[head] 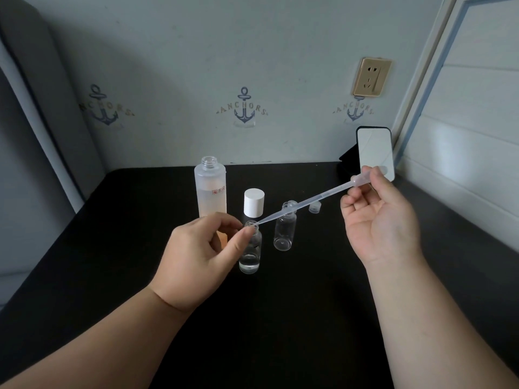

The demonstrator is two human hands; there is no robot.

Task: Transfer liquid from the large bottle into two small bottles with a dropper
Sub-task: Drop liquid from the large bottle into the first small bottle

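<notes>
Pinching the neck of the near vial (250,248) on the desk (280,318) with your left hand (196,248), keep it upright while your right hand's (376,217) fingers squeeze the dropper (309,199) bulb slowly, tip just inside the mouth.

Bare black table (280,318) lies open toward six o'clock. At twelve o'clock, a large bottle (210,189), white cap (254,202), two small bottles (285,230) and a slanting dropper (309,199) crowd the way.
</notes>
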